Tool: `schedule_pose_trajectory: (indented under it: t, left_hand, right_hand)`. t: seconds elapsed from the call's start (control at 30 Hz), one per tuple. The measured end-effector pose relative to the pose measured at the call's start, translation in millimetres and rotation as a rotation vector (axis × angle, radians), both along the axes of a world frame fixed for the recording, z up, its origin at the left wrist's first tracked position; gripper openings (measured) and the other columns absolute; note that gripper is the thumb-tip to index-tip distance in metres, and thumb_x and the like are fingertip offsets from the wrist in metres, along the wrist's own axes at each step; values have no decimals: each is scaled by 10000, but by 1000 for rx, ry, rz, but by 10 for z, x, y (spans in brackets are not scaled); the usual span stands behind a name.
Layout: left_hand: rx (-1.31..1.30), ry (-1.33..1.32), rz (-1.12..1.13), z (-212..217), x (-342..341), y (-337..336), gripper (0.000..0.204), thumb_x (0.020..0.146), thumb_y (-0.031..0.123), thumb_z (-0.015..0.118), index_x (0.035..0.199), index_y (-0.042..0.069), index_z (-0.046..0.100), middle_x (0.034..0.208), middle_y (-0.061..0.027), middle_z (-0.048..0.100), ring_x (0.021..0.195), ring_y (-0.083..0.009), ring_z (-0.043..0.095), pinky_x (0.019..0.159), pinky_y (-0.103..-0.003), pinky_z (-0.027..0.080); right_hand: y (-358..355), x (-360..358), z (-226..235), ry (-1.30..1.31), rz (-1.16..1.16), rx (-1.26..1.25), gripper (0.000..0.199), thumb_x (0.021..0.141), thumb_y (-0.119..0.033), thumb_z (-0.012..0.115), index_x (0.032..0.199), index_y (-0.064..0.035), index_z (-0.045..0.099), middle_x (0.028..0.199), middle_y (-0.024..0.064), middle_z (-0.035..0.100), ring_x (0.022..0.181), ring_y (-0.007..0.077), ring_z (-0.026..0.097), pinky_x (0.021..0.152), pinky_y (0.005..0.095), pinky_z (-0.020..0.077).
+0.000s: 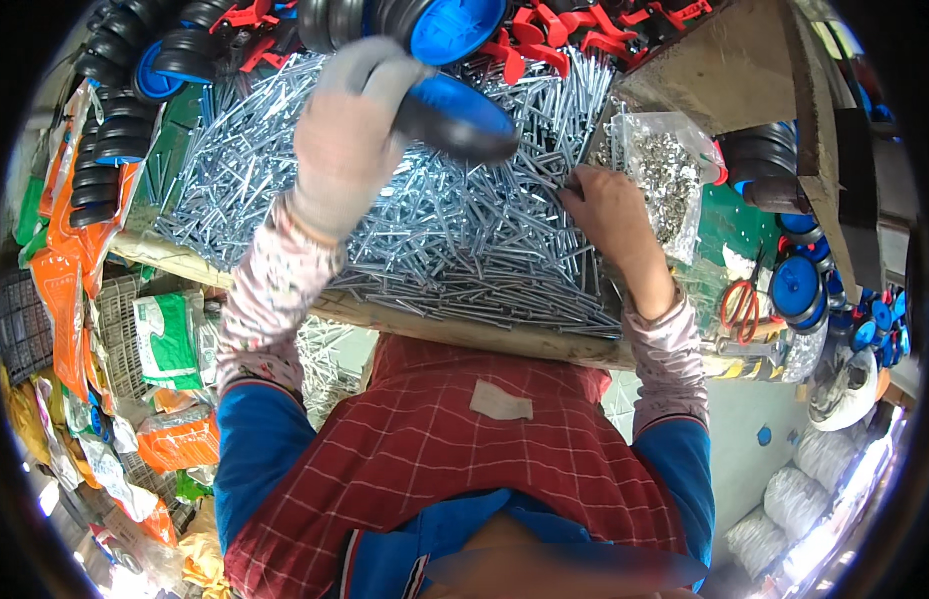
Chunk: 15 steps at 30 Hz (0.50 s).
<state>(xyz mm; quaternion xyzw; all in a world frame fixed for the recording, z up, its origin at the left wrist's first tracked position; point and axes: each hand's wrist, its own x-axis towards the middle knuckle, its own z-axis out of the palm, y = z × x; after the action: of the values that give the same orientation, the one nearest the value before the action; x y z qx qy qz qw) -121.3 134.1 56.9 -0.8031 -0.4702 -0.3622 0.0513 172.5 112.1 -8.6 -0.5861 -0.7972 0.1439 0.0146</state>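
Observation:
My left hand [346, 135], in a pale knitted glove, grips a wheel [454, 112] with a black tyre and a blue hub. It holds the wheel tilted over a wide heap of long silvery bolts [434, 235]; motion blurs its edge. My bare right hand [612, 212] is at the right side of the heap, thumb and fingers pinched together. What lies between those fingertips is too small to make out. Beside that hand stands a clear plastic bag [672, 180] of small metal parts.
Red and black plastic parts [539, 35] and more blue-hubbed wheels [462, 28] lie along the far edge. A wooden board [749, 65] stands at the far right. Red-handled scissors [744, 304] lie right of my right forearm. Orange bags [65, 290] and crates line the left.

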Motion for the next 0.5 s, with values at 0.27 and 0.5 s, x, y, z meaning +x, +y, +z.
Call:
schedule_pose_trajectory:
  t: [0.27, 0.5]
  left_hand:
    - [-798, -1269, -20, -324, -219, -653, 490, 1010, 283, 527, 1390, -10, 427, 1142, -130, 620, 885, -146, 658, 732, -246, 558]
    - [-920, -885, -104, -190, 90, -643, 525, 903, 241, 669, 1326, -6, 479, 1105, -89, 616, 993, -148, 577, 869, -289, 491]
  right_hand:
    - [-197, 190, 405, -78, -166, 209, 127, 824, -149, 632, 811, -26, 603, 808, 216, 678, 763, 366, 680, 687, 438, 553]
    - [-319, 11, 613, 1114, -238, -158, 114, 874, -59, 696, 928, 18, 632, 783, 97, 701, 702, 97, 662, 611, 245, 503]
